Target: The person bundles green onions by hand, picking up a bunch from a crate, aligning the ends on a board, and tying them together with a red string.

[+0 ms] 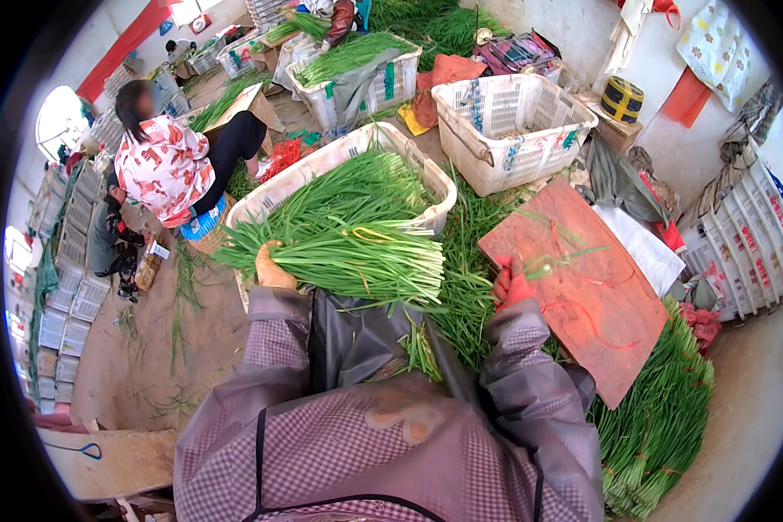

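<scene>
My left hand point(272, 268), in a tan glove, is closed around a bunch of garlic chives point(357, 261). The bunch lies sideways above my lap, with pale stems to the right and a yellow band across it. Farther right, my right hand point(513, 287), with red-covered fingers curled, is at the left edge of a reddish board point(583, 291). A few loose green blades point(544, 264) lie beside its fingertips; whether it grips them is unclear. Just beyond the bunch, a white plastic crate point(448, 196) holds more chives.
Banded chive bundles point(657, 418) are piled below the board at right. Another white crate point(518, 130) stands beyond it, and stacked crates point(744, 235) line the right wall. At left, a person in a patterned top point(165, 165) sits low. Red ties point(574, 317) lie on the board.
</scene>
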Tool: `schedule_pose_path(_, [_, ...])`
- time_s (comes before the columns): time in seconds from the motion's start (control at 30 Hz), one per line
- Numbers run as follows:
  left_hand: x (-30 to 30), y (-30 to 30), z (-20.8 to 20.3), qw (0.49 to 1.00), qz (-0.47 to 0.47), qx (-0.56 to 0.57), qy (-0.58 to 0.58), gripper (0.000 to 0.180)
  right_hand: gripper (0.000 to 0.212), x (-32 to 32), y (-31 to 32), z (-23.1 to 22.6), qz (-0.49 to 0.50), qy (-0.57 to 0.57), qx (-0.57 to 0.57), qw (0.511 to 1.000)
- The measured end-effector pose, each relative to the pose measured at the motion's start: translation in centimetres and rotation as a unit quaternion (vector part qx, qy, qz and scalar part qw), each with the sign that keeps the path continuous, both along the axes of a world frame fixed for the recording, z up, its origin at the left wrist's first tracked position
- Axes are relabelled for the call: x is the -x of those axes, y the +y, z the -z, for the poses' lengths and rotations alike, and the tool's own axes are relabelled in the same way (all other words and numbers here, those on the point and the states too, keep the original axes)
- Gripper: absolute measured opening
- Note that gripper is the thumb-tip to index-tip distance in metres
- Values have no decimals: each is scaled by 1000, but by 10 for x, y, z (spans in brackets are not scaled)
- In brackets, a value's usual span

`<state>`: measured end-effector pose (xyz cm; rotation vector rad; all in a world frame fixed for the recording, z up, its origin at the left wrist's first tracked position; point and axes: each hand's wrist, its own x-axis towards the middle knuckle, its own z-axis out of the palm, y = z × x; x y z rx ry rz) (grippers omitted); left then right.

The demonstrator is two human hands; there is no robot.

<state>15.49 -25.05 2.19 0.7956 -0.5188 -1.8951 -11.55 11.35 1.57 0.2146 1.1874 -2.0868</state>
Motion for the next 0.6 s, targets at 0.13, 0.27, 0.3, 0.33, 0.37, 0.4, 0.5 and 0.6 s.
schedule_pose_path(0.13, [5, 1, -1, 998, 28, -5, 48, 11, 44, -35, -51, -60, -266, 519, -284, 761])
schedule_pose_path(0.27, [12, 15, -21, 993, 54, -34, 100, 13, 54, -58, -90, -103, -392, 611, -376, 576])
schedule_pose_path(0.3, [10, 17, -23, 991, 59, -35, 112, 15, 55, -61, -96, -101, -403, 635, -347, 560])
schedule_pose_path(0.33, [8, 17, -28, 988, 70, -34, 131, 15, 47, -67, -96, -100, -384, 644, -324, 578])
schedule_pose_path(0.37, [7, 16, -30, 985, 80, -19, 149, 15, 42, -71, -95, -87, -347, 615, -249, 663])
schedule_pose_path(0.4, [7, 14, -33, 981, 93, -3, 169, 15, 38, -74, -95, -69, -302, 577, -171, 739])
schedule_pose_path(0.5, [-4, 21, -52, 972, 90, 42, 212, 14, 26, -84, -75, -103, -392, 282, -82, 872])
schedule_pose_path(0.6, [-9, 21, -60, 966, 80, 77, 234, 14, 28, -66, -37, -71, -437, 189, 58, 877])
